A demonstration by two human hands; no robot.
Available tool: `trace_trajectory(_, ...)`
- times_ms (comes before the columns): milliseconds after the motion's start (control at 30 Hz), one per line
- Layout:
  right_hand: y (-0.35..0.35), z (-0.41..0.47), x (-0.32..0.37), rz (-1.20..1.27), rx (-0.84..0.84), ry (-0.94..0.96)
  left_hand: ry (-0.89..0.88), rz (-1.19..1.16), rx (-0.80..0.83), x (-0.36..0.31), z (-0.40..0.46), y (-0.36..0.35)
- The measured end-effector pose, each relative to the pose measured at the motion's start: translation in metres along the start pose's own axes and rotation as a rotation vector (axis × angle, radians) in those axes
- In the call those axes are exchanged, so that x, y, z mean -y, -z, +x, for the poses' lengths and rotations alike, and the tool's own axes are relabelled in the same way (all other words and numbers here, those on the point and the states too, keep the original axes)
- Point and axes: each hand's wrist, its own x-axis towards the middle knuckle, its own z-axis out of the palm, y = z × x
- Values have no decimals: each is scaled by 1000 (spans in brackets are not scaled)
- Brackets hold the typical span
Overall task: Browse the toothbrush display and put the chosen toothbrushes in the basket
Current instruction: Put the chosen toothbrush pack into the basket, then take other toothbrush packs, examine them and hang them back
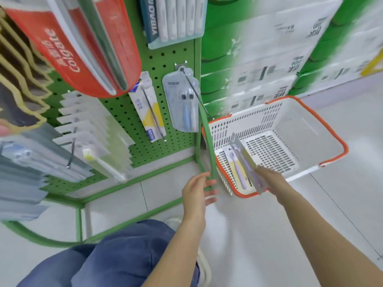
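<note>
- The basket [323,129] mouth lies open from above; one toothbrush pack [238,170] lies in its near corner.
- The green rack post [208,141] stands just left of the basket.

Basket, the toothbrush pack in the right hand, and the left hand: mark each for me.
basket [339,139], head view, on the orange rim at its far right side.
toothbrush pack [245,160], head view, on the clear pack's middle.
left hand [196,191], head view, on the back of the hand.

both bare forearms reach forward and down, the left hand [198,188] with fingers loosely spread and relaxed, the right hand [269,179] curled in a pinch.
</note>
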Motion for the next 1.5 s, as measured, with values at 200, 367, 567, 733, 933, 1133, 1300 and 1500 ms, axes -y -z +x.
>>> trace_trajectory(200,-16,-18,-4,-239,-166,138,30,-128,-98,-6,-1,0)
trace_trajectory(367,-39,-67,-6,-169,-60,264,3,-151,-77,-11,-18,2)
trace_trajectory(567,-84,-149,12,-47,98,534,-146,-209,-22,-40,-59,34)
trace_trajectory(733,-129,-238,48,16,221,834,-501,64,88,-81,-114,107)
trace_trajectory(933,-199,-339,81,-58,392,1108,-817,249,-127,-119,-172,231)
trace_trajectory(1133,-250,-403,117,-181,532,1258,-952,165,-432,-162,-203,316)
trace_trajectory(1300,-282,-435,157,-162,613,1319,-1054,81,-581,-212,-216,351)
trace_trajectory(1500,-320,-460,205,11,675,1326,-1208,-27,-710,-296,-210,379)
